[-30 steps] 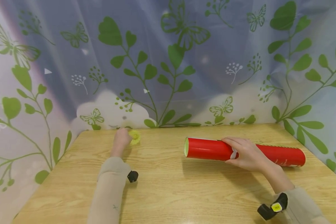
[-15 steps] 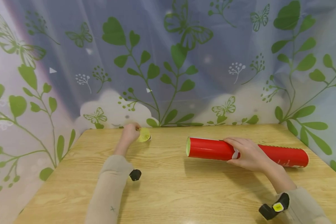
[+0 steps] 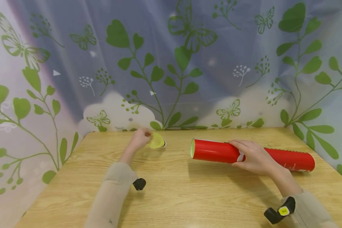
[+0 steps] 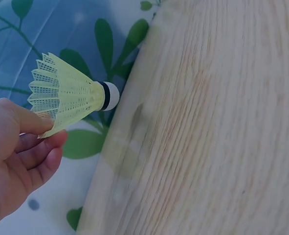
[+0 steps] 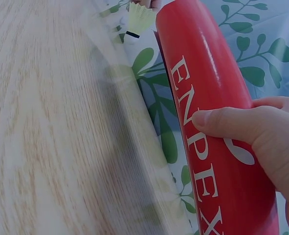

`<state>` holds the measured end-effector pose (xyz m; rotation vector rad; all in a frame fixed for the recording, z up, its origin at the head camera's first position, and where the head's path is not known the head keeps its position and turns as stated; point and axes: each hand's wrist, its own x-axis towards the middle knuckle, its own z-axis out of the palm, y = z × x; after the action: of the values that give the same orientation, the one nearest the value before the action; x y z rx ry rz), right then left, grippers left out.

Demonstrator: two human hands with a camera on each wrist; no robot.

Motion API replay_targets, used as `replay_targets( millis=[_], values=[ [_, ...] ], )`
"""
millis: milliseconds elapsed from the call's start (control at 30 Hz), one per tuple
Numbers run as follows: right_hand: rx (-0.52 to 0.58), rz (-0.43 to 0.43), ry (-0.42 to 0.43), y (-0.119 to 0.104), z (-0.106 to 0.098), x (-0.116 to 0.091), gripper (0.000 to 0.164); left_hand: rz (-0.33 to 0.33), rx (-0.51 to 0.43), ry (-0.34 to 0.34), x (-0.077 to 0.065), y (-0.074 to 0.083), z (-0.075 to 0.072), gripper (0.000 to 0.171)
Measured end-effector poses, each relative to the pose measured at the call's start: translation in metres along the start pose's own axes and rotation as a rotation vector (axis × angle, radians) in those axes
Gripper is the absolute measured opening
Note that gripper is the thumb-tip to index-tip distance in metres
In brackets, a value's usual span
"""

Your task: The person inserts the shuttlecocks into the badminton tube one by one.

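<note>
My left hand (image 3: 140,139) pinches a yellow shuttlecock (image 3: 156,141) by the rim of its skirt, near the back of the table. In the left wrist view the shuttlecock (image 4: 68,93) points its white cork with a black band away from the fingers. On the right, my right hand (image 3: 253,157) grips a red tube (image 3: 213,150) around its middle. The tube's open end faces left, towards the shuttlecock, and is raised a little off the table. White lettering runs along the tube (image 5: 208,73) in the right wrist view, with the thumb (image 5: 227,122) lying across it.
Both hands are over a light wooden table (image 3: 171,190). A curtain (image 3: 171,63) printed with green leaves and butterflies hangs behind the table and along both sides. Each wrist wears a small black camera, such as the left one (image 3: 139,184).
The left hand has moved right with the shuttlecock, bringing it off its earlier spot and turning its cork towards the tube. The right hand and the tube have hardly moved.
</note>
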<state>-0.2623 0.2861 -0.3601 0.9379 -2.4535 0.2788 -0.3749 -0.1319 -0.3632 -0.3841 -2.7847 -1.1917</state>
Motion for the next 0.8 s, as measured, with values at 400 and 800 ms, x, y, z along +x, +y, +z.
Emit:
replay_targets(
  millis=[400,800],
  values=[
    [0.004,0.016,-0.006,-0.001,-0.002,0.002,0.075,0.024,-0.162,0.011,-0.016,0.017,0.006,0.02],
    [-0.001,0.004,0.004,-0.002,-0.002,0.003,0.075,0.093,-0.252,-0.034,-0.036,0.048,0.016,0.012]
  ],
)
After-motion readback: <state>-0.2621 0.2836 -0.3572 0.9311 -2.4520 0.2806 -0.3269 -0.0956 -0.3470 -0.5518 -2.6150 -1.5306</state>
